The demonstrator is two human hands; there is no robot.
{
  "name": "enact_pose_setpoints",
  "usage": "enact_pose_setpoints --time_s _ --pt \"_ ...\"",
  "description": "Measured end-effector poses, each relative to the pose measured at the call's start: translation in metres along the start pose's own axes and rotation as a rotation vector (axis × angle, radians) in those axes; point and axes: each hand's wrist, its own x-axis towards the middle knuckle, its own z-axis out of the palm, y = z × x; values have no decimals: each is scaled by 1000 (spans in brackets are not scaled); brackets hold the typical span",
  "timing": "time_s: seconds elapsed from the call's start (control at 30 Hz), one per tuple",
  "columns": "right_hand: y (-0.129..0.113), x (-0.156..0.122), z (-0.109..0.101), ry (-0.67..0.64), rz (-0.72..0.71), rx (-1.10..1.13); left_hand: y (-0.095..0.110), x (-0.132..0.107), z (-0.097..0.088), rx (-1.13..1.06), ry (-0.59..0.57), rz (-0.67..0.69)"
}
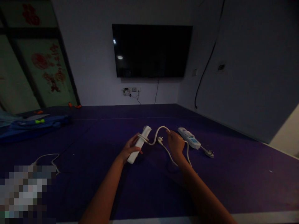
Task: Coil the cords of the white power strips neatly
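My left hand (130,148) is closed around a white power strip (141,141), held tilted above the purple surface. Part of its white cord (161,127) is looped round the strip near the upper end. From there the cord arcs over to my right hand (175,142), whose fingers are closed on it. The loose end runs below the right hand and ends in a plug (160,140) lying between the two hands. Just right of my right hand lies a second power strip (189,137) with its cord wound round it and its plug (209,153) at the near end.
A purple table or mat (144,193) spreads out around the hands. Blue cloth (35,126) lies at the left, with a thin white cable (48,154) nearer me beside a blurred-out patch. A television (153,51) hangs on the back wall; a black cable (207,62) hangs at the right.
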Motion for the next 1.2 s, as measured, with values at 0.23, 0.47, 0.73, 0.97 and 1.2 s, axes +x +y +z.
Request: enact_pose_setpoints --time_s 0.23,0.47,0.73,0.97,1.2 --pt "-2 -5 7 -203 -67 -149 11 0 -3 -253 272 164" --pt "-4 -10 17 -431 -159 -211 19 -4 -10 -610 333 229" --pt "10 -16 38 -423 -331 -92 23 -7 -16 -766 257 253" --pt "13 -17 46 -304 -377 76 24 -7 -15 -679 208 224" --pt "-9 -13 23 -121 -498 217 19 -7 -12 -576 131 186"
